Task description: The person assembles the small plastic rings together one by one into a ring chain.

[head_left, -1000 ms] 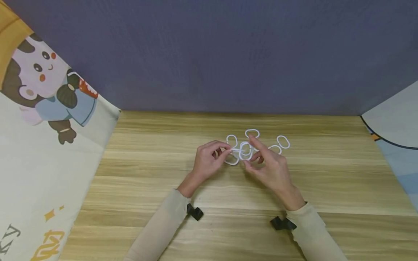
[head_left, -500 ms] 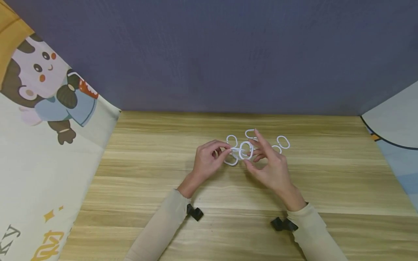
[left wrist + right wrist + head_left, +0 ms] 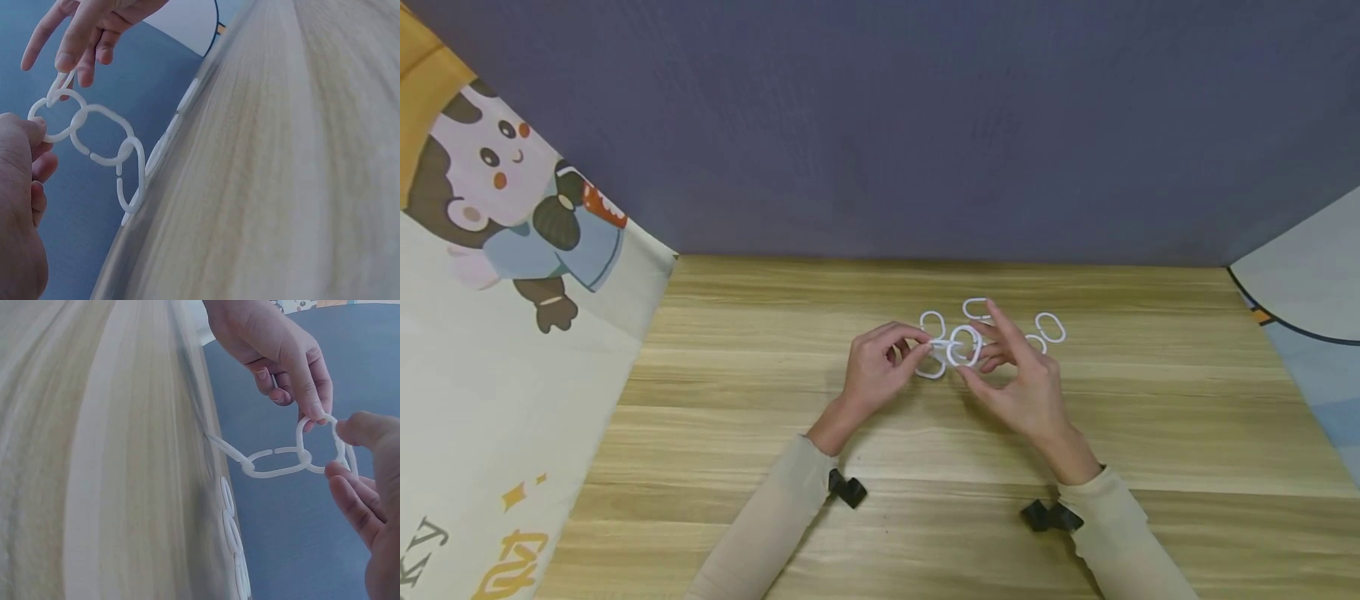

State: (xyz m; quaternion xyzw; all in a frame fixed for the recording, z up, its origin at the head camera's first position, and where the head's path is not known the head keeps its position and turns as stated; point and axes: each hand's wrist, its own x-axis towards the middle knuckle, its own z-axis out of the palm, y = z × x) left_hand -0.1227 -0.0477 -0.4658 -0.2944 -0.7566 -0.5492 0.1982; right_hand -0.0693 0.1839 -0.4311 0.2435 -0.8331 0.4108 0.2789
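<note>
My left hand (image 3: 880, 362) pinches a white plastic C-shaped oval link (image 3: 75, 94) between thumb and fingertips. From that link a short chain runs down, with a second link (image 3: 112, 111) and a third link (image 3: 141, 169) reaching toward the tabletop. On the other side, my right hand (image 3: 1022, 387) holds another white link (image 3: 340, 442) between thumb and fingers, its index finger extended in the head view. This link meets the left hand's link; whether it is fully hooked through is hard to tell.
More white links lie on the wooden table (image 3: 775, 450) around the hands: one link (image 3: 923, 321) at left, one (image 3: 970, 301) behind, one (image 3: 1062, 327) at far right, touching a partly hidden one (image 3: 1038, 338). A dark blue panel (image 3: 880, 133) stands behind the table.
My right index finger has lifted away from the link and straightened, and the other right fingers have shifted behind it. The right link has turned slightly. My left hand has stayed in place.
</note>
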